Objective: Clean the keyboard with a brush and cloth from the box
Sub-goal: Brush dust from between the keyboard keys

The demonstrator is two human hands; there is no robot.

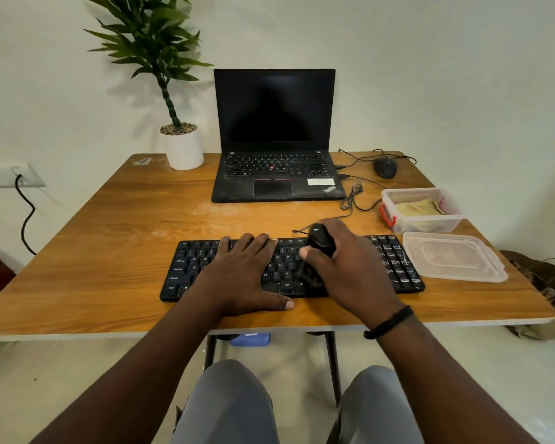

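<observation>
Presently the right hand grips a black brush, bristles down on the black keyboard. Just left of that grip, the left hand rests flat, fingers straight, on the keys. Beyond the grip to the right, the clear box holds a cloth; its lid lies nearer.

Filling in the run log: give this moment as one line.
phase: brushing | left hand: flat on keyboard | right hand: grips brush over keys | cloth: in box | lid: off
</observation>
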